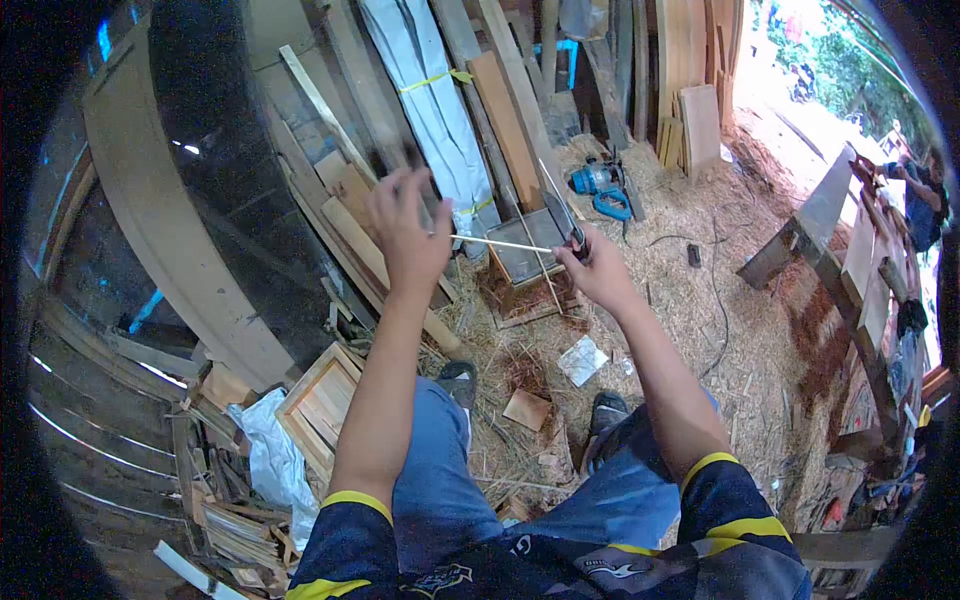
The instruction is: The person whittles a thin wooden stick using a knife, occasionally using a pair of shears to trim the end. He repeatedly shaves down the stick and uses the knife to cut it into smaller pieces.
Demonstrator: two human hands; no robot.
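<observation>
My right hand (600, 268) is closed around the black handle of a knife (561, 205), whose long blade points up and away. A thin pale stick (495, 242) runs sideways from the right fingertips towards my left hand (410, 228). The left hand is raised with its fingers apart and smeared by motion; the stick's end lies beside its palm. Below the hands stands a wooden box (512, 265) with a grey top. Another thin stick (545, 272) slants across that box.
Planks lean at the back beside a white wrapped bundle (425, 95). A blue power tool (600, 182) and a cord rest on the shavings. A wooden frame (322, 392) stands left of my legs. At right is a workbench (838, 235), with another person (922, 200) beyond it.
</observation>
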